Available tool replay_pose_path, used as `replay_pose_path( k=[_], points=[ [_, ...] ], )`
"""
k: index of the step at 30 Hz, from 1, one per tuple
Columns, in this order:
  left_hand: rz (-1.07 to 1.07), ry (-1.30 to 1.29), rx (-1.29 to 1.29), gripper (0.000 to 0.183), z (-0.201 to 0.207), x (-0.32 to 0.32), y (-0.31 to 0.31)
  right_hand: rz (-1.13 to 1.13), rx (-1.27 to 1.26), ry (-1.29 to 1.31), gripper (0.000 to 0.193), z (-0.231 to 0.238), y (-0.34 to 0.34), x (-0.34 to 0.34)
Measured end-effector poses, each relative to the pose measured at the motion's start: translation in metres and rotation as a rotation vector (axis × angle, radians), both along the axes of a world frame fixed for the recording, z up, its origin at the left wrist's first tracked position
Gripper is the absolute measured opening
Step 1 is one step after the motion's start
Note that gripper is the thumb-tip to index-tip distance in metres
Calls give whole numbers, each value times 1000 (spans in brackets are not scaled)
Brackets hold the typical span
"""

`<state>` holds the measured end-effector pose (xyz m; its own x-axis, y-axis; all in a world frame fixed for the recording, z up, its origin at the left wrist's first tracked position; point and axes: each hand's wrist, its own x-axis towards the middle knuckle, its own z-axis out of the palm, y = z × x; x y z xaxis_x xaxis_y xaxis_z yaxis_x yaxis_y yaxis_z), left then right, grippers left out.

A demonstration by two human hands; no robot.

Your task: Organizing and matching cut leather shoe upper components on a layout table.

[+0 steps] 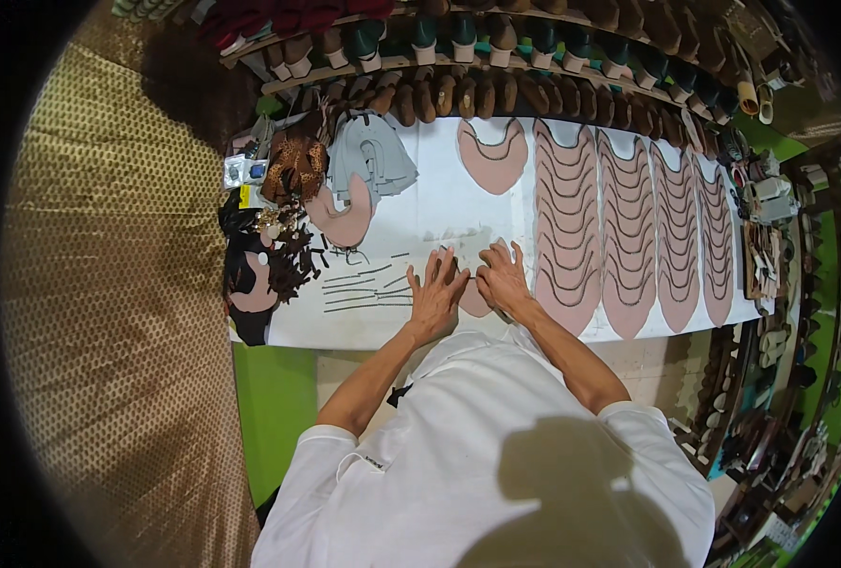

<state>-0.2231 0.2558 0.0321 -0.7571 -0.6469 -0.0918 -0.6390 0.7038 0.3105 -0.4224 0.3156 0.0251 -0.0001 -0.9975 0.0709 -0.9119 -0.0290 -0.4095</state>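
Close to the front edge of the table lies a curved pink shoe-upper piece (476, 301), largely covered by my hands. My left hand (435, 292) rests at its left side, fingers spread and forefinger bent in toward the piece. On its right side is my right hand (503, 278), fingers apart and bent, their tips on or just over the piece's upper edge. Whether either pinches a strip there is hidden. Several thin dark edging strips (368, 293) lie left of my left hand. Another pink upper piece (492, 168) with a dark-edged curve lies farther back.
Overlapping rows of dark-edged pink pieces (566, 218) cover the right of the white table (420, 227). Grey cut pieces (373, 156), leopard-print material (294, 166) and dark scraps (292, 260) crowd the left. Racks of shoes (463, 52) line the back; patterned cloth (136, 312) hangs left.
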Motion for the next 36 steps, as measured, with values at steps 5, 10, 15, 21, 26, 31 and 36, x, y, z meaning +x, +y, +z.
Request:
replay_pose_path(
  k=[5, 10, 15, 21, 26, 31, 36],
  points=[
    [15, 15, 31, 59, -5, -1, 8, -3, -4, -11, 17, -1, -1, -2],
    [20, -29, 19, 57, -8, -3, 10, -5, 5, -36, 20, -2, 2, -5],
    [43, -50, 18, 47, -9, -4, 12, -158, -45, -138, 26, 2, 29, -6],
    [103, -25, -4, 43, -14, -5, 19, -37, -64, -25, 22, -16, 42, -5],
    [109, -17, -7, 43, -20, -5, 20, -106, -42, -105, 16, -11, 31, -14],
    [102, -3, -24, 45, -21, -5, 19, -103, 1, -138, 13, -3, 15, -28],
    [71, 20, -31, 44, -20, -4, 16, -52, -15, -98, 14, -4, 7, -31]
  ],
)
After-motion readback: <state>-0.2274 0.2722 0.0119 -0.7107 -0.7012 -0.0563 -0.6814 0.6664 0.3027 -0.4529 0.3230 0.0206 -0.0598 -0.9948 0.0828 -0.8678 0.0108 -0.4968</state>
